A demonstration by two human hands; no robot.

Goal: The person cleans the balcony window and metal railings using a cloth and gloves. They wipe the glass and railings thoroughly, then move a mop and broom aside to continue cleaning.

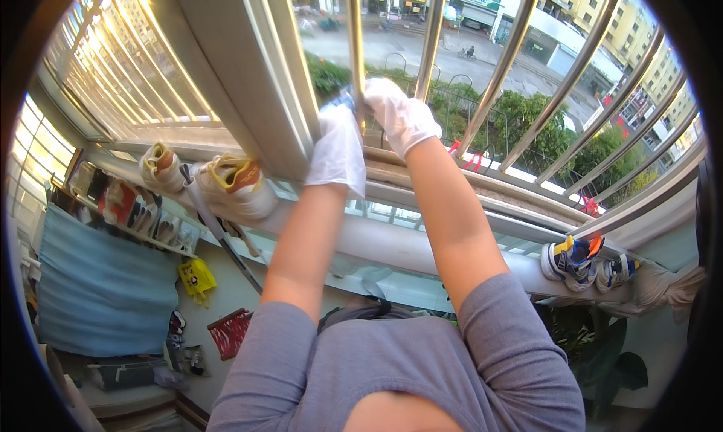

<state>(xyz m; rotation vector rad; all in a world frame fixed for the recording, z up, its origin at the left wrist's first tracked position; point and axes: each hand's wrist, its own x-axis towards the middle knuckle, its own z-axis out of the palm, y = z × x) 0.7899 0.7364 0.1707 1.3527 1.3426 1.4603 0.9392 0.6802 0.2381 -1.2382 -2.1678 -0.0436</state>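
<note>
Both my hands wear thin white gloves and reach out through the window opening to a metal guard bar (355, 42). A blue cloth (343, 100), blurred, lies at the fingertips of my left hand (338, 141) against that bar's left side. My left hand appears closed on the cloth. On the bar's other side is my right hand (398, 115), bent at the wrist with its knuckles up. Its fingertips are hidden near the bar, so what it grips is unclear. Below the hands runs the window track (390, 169).
White sneakers (234, 183) and a grey-white pole (206, 206) stand at the sill's left. Small children's shoes (570, 262) sit on the right ledge. More guard bars (508, 53) bear red ties (473, 159). A wide window frame post (243, 65) rises at left; a street lies beyond.
</note>
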